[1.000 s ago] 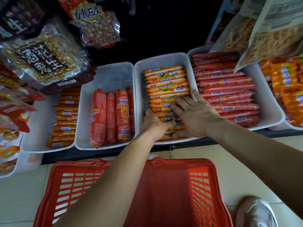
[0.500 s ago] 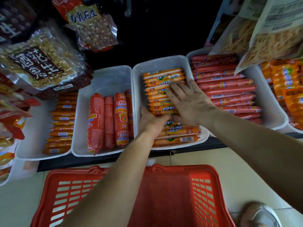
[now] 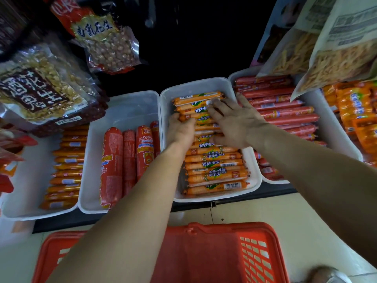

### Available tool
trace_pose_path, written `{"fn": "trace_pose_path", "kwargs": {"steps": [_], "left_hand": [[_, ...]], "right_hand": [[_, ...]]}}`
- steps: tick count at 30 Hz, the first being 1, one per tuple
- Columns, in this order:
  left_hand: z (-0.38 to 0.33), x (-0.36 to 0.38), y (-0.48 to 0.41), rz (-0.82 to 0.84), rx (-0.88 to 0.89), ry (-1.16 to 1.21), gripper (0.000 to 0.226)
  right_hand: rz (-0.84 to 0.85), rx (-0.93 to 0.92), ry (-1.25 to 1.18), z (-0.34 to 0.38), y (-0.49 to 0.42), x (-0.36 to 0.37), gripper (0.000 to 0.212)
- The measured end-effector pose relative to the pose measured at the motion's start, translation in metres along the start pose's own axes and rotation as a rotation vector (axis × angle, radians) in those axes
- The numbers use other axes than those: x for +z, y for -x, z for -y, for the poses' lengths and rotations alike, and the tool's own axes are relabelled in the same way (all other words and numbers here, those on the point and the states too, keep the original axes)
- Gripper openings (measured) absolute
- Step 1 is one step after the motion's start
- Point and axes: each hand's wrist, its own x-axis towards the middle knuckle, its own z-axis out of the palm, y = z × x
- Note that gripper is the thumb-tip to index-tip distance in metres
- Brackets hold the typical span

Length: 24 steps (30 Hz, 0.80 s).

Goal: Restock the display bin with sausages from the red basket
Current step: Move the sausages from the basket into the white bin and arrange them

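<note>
Both hands have advanced from the middle of the display bin (image 3: 204, 83) toward its back wall, exposing more rows at its front. The left hand (image 3: 180, 130) sits at the bin's left inner side, fingers curled over the left ends of the orange sausages (image 3: 214, 174). The right hand (image 3: 234, 121) lies flat on the stack nearer the bin's back, fingers (image 3: 224, 110) spread apart. The sausages lie crosswise in the bin in stacked rows, with barcodes showing. The red basket (image 3: 220, 226) stands in front of the bin.
</note>
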Motion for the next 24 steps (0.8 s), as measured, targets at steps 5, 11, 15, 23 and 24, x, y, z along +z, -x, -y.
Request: {"fn": "trace_pose_path", "kwargs": {"steps": [5,11,15,23,24], "left_hand": [[-0.010,0.004,-0.015,0.014,-0.001,0.040,0.060],[-0.011,0.014,-0.046,-0.082,0.000,0.010,0.068],[-0.020,0.011,-0.040,-0.043,0.023,-0.012,0.053],[-0.022,0.011,-0.032,-0.028,0.073,-0.054,0.039],[-0.021,0.009,-0.027,-0.034,0.089,-0.063,0.040]], "right_hand": [[-0.025,0.060,-0.022,-0.004,-0.010,-0.001,0.085],[-0.044,0.134,-0.081,0.004,-0.021,0.000,0.080],[-0.045,0.142,-0.060,0.004,-0.022,0.001,0.080],[-0.069,0.074,-0.009,0.007,-0.016,-0.002,0.075],[-0.072,0.068,-0.001,0.009,-0.013,-0.003,0.074]]}}
